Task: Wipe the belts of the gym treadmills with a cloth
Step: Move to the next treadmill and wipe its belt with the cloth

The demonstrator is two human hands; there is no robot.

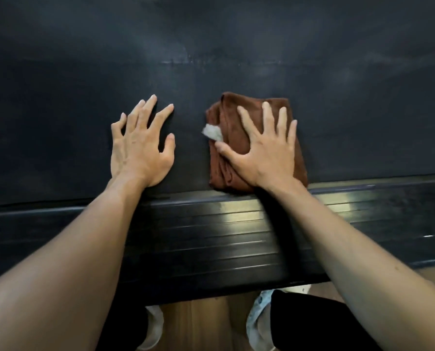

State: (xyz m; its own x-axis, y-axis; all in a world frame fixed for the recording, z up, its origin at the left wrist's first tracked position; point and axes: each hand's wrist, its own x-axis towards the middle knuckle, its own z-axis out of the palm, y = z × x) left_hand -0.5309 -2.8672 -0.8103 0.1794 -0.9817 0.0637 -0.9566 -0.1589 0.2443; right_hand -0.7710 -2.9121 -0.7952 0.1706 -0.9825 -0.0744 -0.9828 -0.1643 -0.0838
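Note:
The black treadmill belt (211, 59) fills the upper part of the head view. A folded brown cloth (226, 122) with a small white tag lies on it near the belt's close edge. My right hand (267, 150) presses flat on the cloth, fingers spread and straight. To its left, my left hand (140, 148) rests flat on the bare belt with fingers spread, a short gap away from the cloth.
A glossy black ribbed side rail (211, 236) runs along the belt's near edge, under both forearms. Below it shows a wooden floor (198, 325) with my light shoes (259, 323) and dark trouser legs.

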